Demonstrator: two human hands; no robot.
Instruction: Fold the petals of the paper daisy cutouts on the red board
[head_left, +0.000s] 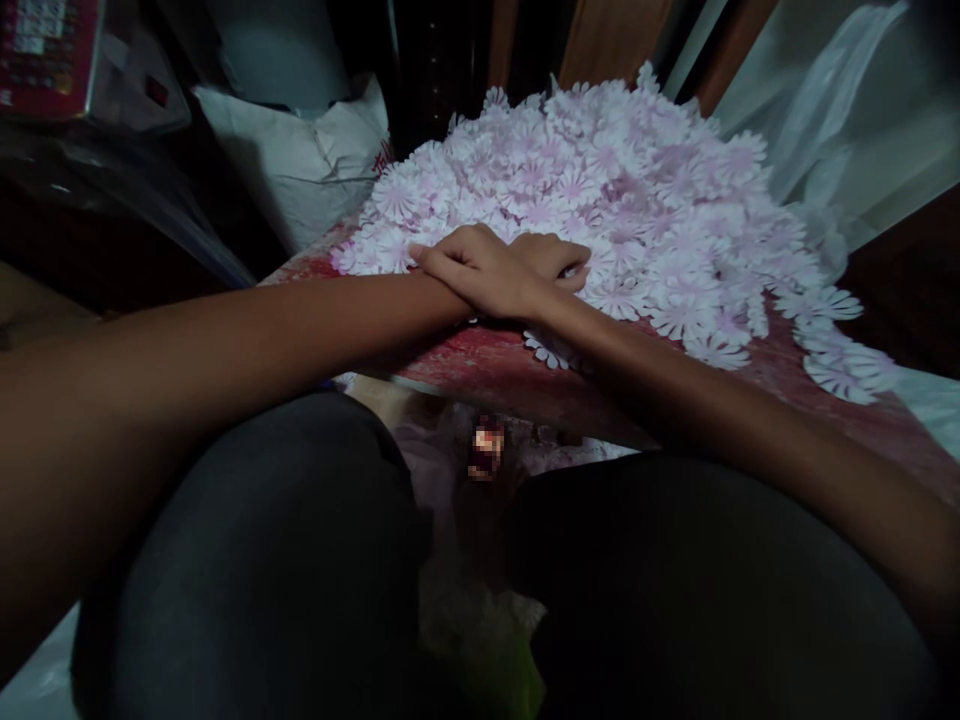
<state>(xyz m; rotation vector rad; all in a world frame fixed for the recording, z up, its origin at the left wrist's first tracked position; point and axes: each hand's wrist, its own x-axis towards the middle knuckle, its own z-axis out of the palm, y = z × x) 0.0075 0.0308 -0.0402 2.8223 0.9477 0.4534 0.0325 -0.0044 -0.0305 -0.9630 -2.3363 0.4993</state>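
My forearms cross at the near edge of a red table (480,352). My right hand (484,268) lies over my left wrist, its fingers and thumb bent around it. Beyond it, my left hand (551,256) rests against a large heap of white flower cutouts with pale purple centres (600,180). The fingers of the left hand are curled in; what is inside them, if anything, is hidden. One loose flower cutout (551,350) sits at the table edge just below my crossed wrists.
A white sack (300,165) stands behind the table at the left, near a red box-like item (45,60). Clear plastic (817,110) hangs at the right. More flower cutouts (847,350) lie toward the table's right edge. My knees (285,540) are close under the table.
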